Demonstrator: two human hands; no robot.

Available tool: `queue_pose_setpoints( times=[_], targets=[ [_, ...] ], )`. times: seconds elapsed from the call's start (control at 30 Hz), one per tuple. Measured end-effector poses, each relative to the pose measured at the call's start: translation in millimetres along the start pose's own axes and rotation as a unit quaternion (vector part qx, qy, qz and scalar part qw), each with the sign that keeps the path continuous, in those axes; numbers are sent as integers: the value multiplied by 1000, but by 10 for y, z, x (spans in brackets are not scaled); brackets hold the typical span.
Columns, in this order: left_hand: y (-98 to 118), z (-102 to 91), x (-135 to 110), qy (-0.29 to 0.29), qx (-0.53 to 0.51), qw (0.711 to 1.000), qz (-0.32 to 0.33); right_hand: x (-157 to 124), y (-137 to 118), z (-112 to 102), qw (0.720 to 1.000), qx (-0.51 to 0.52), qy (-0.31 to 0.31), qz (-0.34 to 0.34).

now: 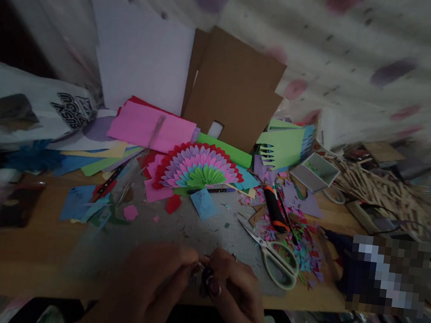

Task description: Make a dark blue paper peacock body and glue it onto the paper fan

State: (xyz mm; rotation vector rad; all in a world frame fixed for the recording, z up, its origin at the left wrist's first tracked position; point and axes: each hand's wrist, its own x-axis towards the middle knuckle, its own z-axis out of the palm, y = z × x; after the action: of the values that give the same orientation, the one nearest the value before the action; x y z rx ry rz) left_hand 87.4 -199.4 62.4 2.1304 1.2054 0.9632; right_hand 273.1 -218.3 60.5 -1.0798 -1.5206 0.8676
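Note:
My left hand point(160, 275) and my right hand point(235, 284) meet at the front edge of the table, fingertips pinched together. Whatever they grip is small, dark and mostly hidden, so its kind cannot be made out. Beyond them lies a layered paper fan shape point(202, 169) with scalloped rows in red, lilac, pink, blue and green. Just right of my right hand rest scissors point(279, 263) with pale green handles, blades pointing away to the left. A blue paper piece point(204, 203) and a dark pen point(217, 190) lie in front of the fan.
Pink paper point(152, 126), brown cardboard point(234, 90) and a white sheet point(141, 58) stand at the back. Paper scraps point(308, 251) and an orange-and-black handled tool point(275, 209) lie to the right, near a small white box point(315, 172). A white plastic bag point(30, 102) sits left.

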Motion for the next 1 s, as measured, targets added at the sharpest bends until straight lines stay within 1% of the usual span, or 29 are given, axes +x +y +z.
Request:
queue_pose_setpoints(
  times=[0.13, 0.23, 0.37, 0.5, 0.57, 0.67, 0.77, 0.83, 0.93, 1.0],
  targets=[
    [-3, -18, 56, -33, -4, 999, 43, -12, 21, -39, 1000, -23, 0, -12],
    [10, -42, 119, -43, -9, 998, 50, -7, 13, -56, 999, -17, 16, -22],
    [32, -44, 151, -23, -13, 998, 58, 5, 16, -54, 1000, -11, 1, 0],
    [19, -18, 121, 6, 15, 997, 75, 5, 53, -38, 1000, -25, 1, -9],
    [4, 1, 107, 13, 28, 996, 81, 11, 65, -27, 1000, -14, -1, -10],
    [-4, 21, 109, 1, 22, 997, 75, 29, 65, -20, 1000, 8, -6, -2],
    [10, 20, 131, -18, 6, 998, 53, 46, 55, -24, 1000, 9, 3, 0],
    [20, 12, 144, -24, -1, 999, 37, 53, 48, -26, 1000, 6, -1, 1],
    [27, 2, 160, -19, -10, 999, 43, 51, 43, -18, 1000, 6, -5, 5],
    [31, 2, 171, -14, -14, 999, 46, 45, 43, -9, 1000, 11, 3, 13]
  ],
)
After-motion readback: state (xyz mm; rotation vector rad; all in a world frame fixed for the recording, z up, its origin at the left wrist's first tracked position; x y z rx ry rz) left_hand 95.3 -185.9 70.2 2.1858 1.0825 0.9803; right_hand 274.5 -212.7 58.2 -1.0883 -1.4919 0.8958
